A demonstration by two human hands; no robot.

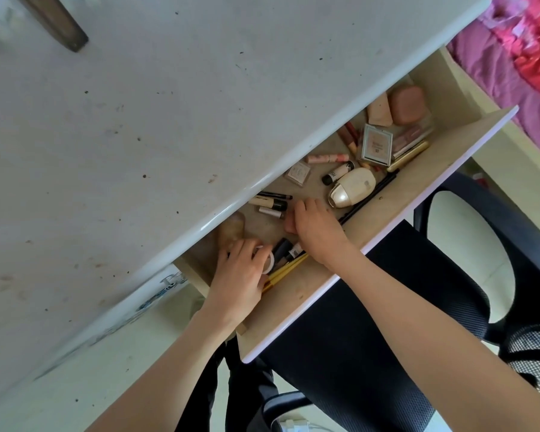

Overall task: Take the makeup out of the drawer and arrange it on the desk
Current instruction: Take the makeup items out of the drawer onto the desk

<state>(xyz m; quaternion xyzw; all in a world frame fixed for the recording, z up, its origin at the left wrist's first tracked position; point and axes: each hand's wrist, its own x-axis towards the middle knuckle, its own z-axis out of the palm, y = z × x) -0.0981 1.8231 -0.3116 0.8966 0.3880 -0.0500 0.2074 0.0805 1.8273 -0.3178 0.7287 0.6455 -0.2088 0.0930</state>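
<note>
Makeup (353, 182) litters the open drawer (418, 194); both hands inside.

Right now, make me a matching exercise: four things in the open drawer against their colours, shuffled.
Things:
1. rounded compact
2. oval bottle
3. square box
4. long brush handle

Colours:
A. cream with a gold cap
B. black
C. pink
D. white with a pale green border

Pairs: 1-C, 2-A, 3-D, 4-B
</note>
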